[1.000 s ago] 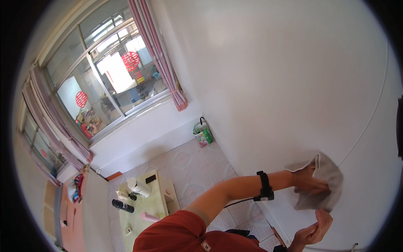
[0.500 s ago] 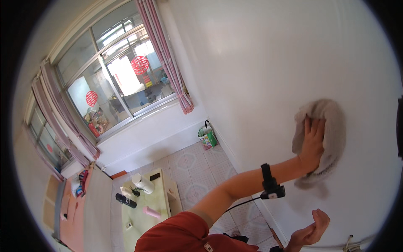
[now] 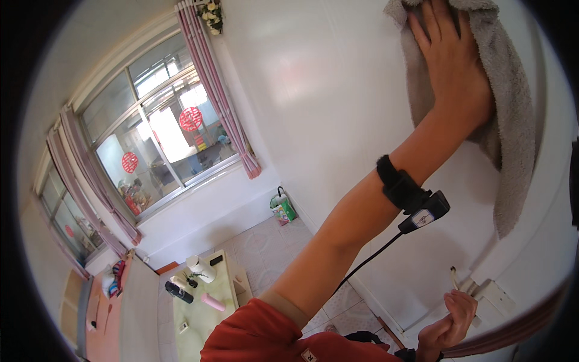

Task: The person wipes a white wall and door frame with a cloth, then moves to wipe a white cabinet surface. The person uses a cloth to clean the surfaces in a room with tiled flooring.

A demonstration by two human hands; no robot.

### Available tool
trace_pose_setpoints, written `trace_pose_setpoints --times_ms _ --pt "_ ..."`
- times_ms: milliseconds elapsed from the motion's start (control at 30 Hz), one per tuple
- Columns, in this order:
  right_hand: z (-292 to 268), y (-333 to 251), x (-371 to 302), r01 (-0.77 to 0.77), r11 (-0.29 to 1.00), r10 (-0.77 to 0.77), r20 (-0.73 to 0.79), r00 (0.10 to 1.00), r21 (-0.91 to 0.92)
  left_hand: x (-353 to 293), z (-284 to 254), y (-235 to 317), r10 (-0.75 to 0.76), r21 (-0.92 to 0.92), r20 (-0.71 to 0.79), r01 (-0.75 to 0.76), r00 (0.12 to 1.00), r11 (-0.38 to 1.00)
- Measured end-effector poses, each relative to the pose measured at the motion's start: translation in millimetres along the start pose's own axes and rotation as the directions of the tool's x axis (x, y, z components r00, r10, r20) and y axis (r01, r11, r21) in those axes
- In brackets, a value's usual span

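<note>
My left hand (image 3: 449, 66) lies with its fingers spread on a grey fluffy towel (image 3: 512, 133), pressing it flat to the white wall high on the right. The fingertips run to the picture's upper edge. The towel's loose end hangs down past my wrist. Lower on the right, my right hand (image 3: 449, 320) is loosely curled, and nothing shows in it. It is near a white wall socket (image 3: 496, 300) and a short pale cable (image 3: 455, 277); I cannot tell whether it touches them. A black strap with a small device (image 3: 416, 202) sits on my left forearm.
A pale green table (image 3: 208, 314) holds a white jug (image 3: 201, 269), a black bottle (image 3: 179, 292) and a pink bottle (image 3: 213, 301). A green and white bag (image 3: 282, 208) stands on the tiled floor by the wall. Pink curtains (image 3: 220, 90) flank the window. White flowers (image 3: 211, 17) hang above.
My left hand has slid the towel up the wall, and the towel's loose end now hangs lower. My right hand remains low and curled, now beside the socket. The view has shifted a little.
</note>
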State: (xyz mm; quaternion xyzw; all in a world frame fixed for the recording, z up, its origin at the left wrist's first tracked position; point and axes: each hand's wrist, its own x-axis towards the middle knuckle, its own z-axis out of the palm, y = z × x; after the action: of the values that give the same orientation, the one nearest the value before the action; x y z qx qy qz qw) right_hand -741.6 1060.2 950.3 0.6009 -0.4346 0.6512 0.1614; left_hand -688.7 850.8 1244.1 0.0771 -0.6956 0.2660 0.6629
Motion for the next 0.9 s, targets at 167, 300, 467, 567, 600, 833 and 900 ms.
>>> trace_pose_setpoints --times_ms 167,300,467,567,600,833,900 --pt "-34.2 -6.2 -5.3 0.014 1.0 -0.014 -0.002 1.0 -0.021 -38.8 23.9 55.6 0.025 -0.075 0.047 -0.021 0.999 0.997" --pt "-36.7 -7.2 -14.0 -0.029 0.999 0.029 -0.004 1.0 -0.014 -127.1 17.7 89.3 -0.04 -0.098 0.255 0.067 0.966 0.993" --pt "-2.6 9.6 -24.6 -0.161 0.979 0.167 -0.035 0.985 0.126 -294.6 1.5 90.7 0.055 -0.095 0.519 -0.007 0.853 0.996" --pt "11.7 14.3 -30.7 -0.237 0.949 0.24 0.007 0.971 0.21 -373.9 -24.2 94.1 0.13 -0.22 0.718 0.046 0.684 0.974" --pt "13.6 15.4 -31.2 -0.218 0.955 0.221 0.003 0.975 0.201 -377.1 -32.5 94.5 0.144 -0.195 0.683 -0.012 0.716 0.981" --pt "20.5 12.2 -35.9 -0.205 0.949 0.215 -0.015 0.977 0.242 -371.6 -60.2 101.7 0.001 -0.056 0.754 0.062 0.657 0.996" --pt "15.8 12.5 -32.3 -0.208 0.954 0.222 -0.042 0.974 0.214 -322.6 -50.8 103.6 0.044 -0.056 0.628 -0.011 0.777 0.998"
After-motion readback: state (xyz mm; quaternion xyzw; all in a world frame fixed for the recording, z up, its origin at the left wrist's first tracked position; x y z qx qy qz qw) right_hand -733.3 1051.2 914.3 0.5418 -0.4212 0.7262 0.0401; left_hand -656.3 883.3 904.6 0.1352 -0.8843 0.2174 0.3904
